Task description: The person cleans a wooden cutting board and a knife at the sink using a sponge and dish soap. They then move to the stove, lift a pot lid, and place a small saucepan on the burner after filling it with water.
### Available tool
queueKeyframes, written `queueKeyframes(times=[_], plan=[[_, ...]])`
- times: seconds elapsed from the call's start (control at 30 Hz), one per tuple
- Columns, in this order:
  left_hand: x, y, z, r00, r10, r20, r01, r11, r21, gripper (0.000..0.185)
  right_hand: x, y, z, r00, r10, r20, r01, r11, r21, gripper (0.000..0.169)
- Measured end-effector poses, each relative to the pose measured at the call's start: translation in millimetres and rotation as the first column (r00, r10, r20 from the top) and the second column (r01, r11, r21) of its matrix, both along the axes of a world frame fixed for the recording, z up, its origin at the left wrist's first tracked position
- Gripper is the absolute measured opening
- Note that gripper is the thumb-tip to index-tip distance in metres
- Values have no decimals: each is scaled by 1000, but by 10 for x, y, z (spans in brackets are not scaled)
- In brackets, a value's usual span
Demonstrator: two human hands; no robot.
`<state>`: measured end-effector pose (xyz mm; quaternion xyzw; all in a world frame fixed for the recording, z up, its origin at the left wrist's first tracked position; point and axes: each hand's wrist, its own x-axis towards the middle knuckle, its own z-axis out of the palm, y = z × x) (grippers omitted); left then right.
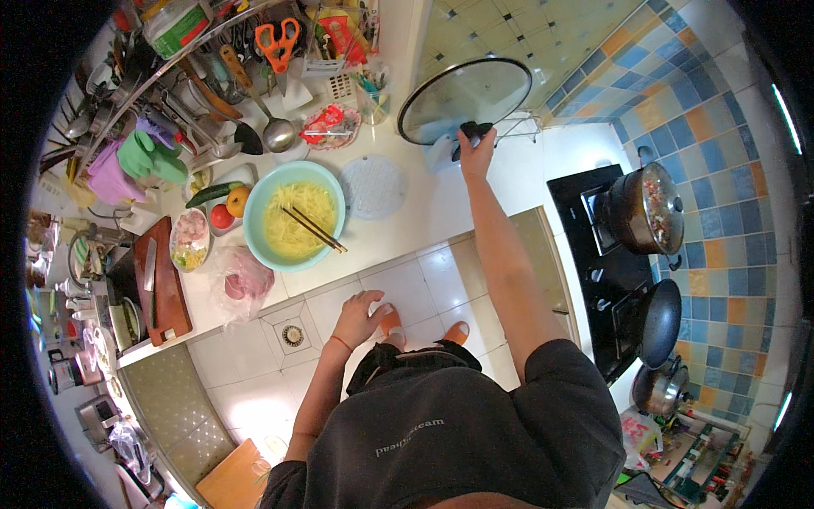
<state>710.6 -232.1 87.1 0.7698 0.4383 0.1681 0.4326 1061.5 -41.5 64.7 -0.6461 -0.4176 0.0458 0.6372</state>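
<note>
My right hand (pixel 477 153) grips the black knob of a glass pan lid (pixel 467 98), which is tilted up over the far counter beside a wire rack (pixel 518 127). My left hand (pixel 357 320) hangs over the floor in front of the counter, fingers apart, holding nothing. A light green basin (pixel 249 210) of shredded yellow food in liquid stands on the counter, with a pair of chopsticks (pixel 311 228) resting in it. Next to it are a round translucent mat (pixel 373 186), a tray with a tomato (pixel 221 216) and a cucumber (pixel 213 195), and a plastic bag of meat (pixel 238 286).
A lidded pot (pixel 642 210) and a black wok (pixel 661 323) stand on the black gas stove (pixel 582 229) at the right. A knife (pixel 150 264) lies on a wooden cutting board (pixel 166 299) at the left. Ladles (pixel 278 133) and orange-handled scissors (pixel 278 44) hang along the rack.
</note>
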Motion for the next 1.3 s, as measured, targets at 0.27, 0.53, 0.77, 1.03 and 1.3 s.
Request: queueKeyframes(times=[0.27,0.53,0.77,1.03,1.3], plan=[[5,99,109,997,-54,-54,54,999,2,25,-102,89,-50,949,-250,194,284,943,-176,48],[123,-1,-9,994,-97,40,98,995,-12,24,74,157,-284,968,-226,105,249,902,-353,67],[407,-56,-105,963,-268,4,268,962,-51,25,388,-1287,-156,994,-65,-91,39,964,-263,58],[1072,-324,12,912,-409,29,410,912,-23,27,860,-3700,-82,920,-347,184,393,800,-454,42],[1906,-832,59,835,-548,49,550,835,-25,26,1091,-5309,733,743,-574,345,668,664,-335,32]])
